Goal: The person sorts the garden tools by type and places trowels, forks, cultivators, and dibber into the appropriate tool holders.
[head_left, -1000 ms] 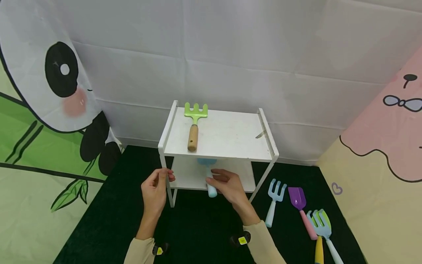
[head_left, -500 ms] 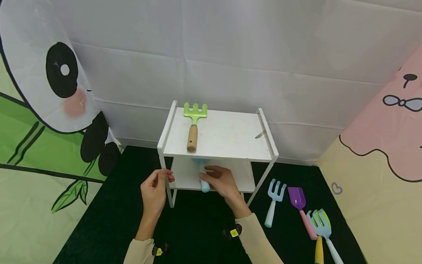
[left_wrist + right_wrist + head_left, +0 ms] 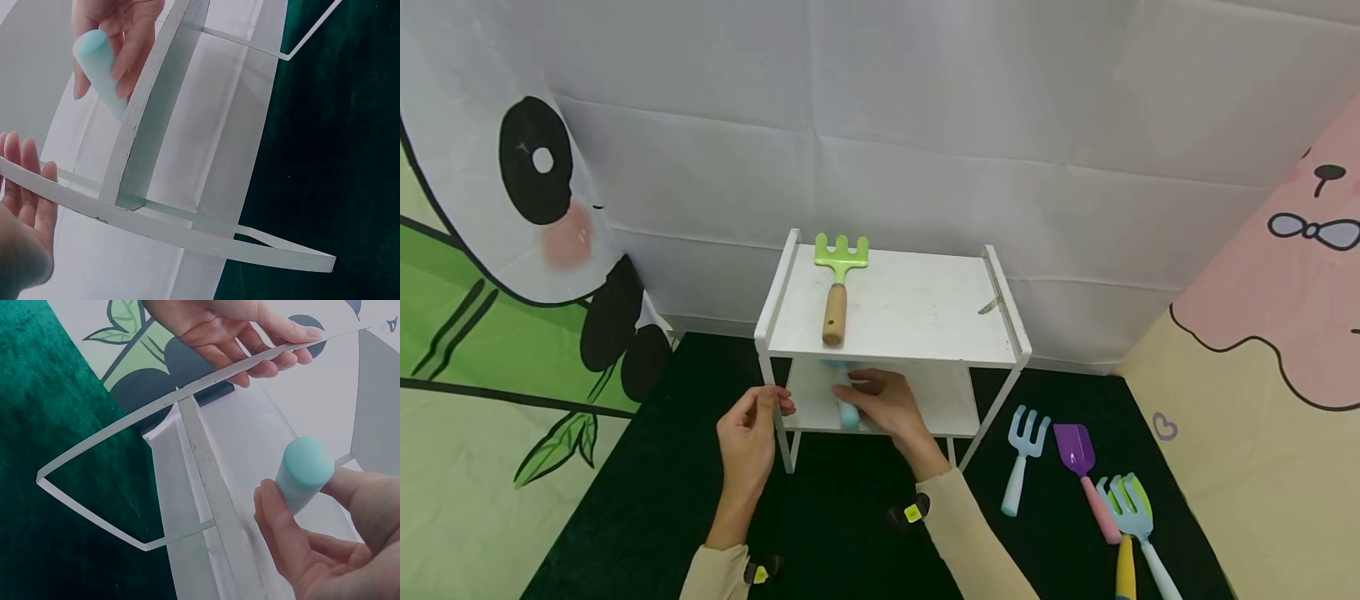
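Note:
My right hand [image 3: 887, 408] pinches the pale handle of a light blue garden tool [image 3: 848, 415] between thumb and fingers, over the lower board of a small white two-tier shelf [image 3: 917, 308]. The tool's head is mostly hidden beneath the upper board; in the right wrist view the handle's rounded mint end [image 3: 307, 464] points at the camera. My left hand [image 3: 748, 442] holds the shelf's front left leg, its fingers behind the white bar [image 3: 94, 215] in the left wrist view. A green hand rake [image 3: 835, 292] with a wooden handle lies on the upper board, left side.
Right of the shelf, on the dark green cloth [image 3: 850, 517], lie a light blue fork [image 3: 1022, 458], a purple shovel [image 3: 1077, 454] with a pink handle, and another blue fork [image 3: 1135, 521] over a green tool with a yellow handle [image 3: 1125, 571]. A white sheet [image 3: 925, 125] hangs behind.
My right hand has carried the blue tool leftward and further in over the lower board, so its head has slid out of sight. My left hand stays on the leg.

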{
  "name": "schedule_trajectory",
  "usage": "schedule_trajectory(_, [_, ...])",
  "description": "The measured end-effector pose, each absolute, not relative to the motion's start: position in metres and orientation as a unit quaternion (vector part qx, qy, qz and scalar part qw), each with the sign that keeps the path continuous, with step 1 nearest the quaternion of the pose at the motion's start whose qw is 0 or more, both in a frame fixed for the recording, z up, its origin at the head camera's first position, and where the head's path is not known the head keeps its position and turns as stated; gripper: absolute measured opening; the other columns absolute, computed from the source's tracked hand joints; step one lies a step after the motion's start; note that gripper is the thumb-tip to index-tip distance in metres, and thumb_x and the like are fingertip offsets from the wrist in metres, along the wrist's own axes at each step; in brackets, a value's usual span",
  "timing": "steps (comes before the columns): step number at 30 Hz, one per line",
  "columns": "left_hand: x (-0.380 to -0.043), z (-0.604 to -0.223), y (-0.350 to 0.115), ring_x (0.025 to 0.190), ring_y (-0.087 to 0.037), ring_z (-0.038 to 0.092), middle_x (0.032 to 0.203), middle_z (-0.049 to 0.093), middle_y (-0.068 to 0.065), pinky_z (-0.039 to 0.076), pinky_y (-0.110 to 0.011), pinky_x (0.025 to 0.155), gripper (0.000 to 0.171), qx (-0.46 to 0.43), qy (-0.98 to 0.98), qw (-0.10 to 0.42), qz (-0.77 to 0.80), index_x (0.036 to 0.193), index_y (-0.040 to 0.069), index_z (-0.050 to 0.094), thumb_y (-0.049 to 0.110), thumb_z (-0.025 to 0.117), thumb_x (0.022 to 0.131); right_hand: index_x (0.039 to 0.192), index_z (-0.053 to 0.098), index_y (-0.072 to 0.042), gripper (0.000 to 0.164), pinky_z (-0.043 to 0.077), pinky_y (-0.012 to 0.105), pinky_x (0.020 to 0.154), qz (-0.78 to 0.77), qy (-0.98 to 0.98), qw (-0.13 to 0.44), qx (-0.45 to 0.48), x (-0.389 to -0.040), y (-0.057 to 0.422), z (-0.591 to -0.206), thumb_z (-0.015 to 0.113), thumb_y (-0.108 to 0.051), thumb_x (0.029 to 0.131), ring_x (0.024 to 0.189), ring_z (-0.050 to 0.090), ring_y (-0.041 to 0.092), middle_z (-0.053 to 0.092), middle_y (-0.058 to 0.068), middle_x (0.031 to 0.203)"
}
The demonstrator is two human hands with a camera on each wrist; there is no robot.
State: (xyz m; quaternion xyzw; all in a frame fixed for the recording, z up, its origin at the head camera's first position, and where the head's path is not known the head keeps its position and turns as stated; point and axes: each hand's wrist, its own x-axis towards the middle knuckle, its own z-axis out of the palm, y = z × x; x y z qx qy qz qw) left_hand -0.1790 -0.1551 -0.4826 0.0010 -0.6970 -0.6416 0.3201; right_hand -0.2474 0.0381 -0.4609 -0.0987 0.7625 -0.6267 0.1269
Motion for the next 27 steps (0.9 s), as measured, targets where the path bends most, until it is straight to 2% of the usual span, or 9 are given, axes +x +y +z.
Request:
schedule_trajectory(8, [-0.179,-0.483,-0.155,0.079,-0.008,0.067,0.093,0.070,-0.025,0.055,-0.018,0.081,0.026,-0.002,-0.690,0.322,-0.648,0.096,-0.007,0.070,0.006,0.051,0.108,0.138,0.060,-0.006,0.057,0.053,0.047,0.099,-0.623,0.768,0.117,-0.089,-0.252,0.029,-0.461,0.080,-0.032,0.092,0.120,0.063,0.033,0.066,0.013,0.130])
schedule_trajectory(16, [-0.179,-0.485,-0.155,0.079,-0.010,0.067,0.093,0.070,-0.023,0.055,-0.019,0.082,0.027,0.002,-0.693,0.318,-0.646,0.096,-0.007,0.069,0.009,0.051,0.109,0.132,0.065,-0.002,0.046,0.059,0.038,0.090,-0.626,0.764,0.120,-0.097,-0.254,0.022,-0.459,0.073,-0.031,0.098,0.117,0.066,0.028,0.069,0.014,0.129])
schedule_trajectory(20, [-0.179,-0.485,-0.156,0.079,-0.011,0.068,0.091,0.070,-0.023,0.055,-0.019,0.082,0.028,-0.003,-0.695,0.320,-0.644,0.096,-0.007,0.069,0.010,0.051,0.109,0.129,0.067,-0.002,0.043,0.059,0.033,0.082,-0.602,0.784,0.109,-0.105,-0.256,0.020,-0.459,0.073,-0.031,0.098,0.108,0.068,0.024,0.071,0.013,0.125])
schedule_trajectory(27, [-0.179,-0.483,-0.155,0.079,-0.010,0.067,0.091,0.070,-0.022,0.055,-0.019,0.081,0.028,-0.002,-0.697,0.324,-0.640,0.095,-0.006,0.070,0.009,0.051,0.109,0.124,0.069,0.001,0.041,0.058,0.027,0.065,-0.580,0.803,0.078,-0.113,-0.258,0.015,-0.462,0.075,-0.029,0.096,0.079,0.073,0.019,0.073,0.016,0.118])
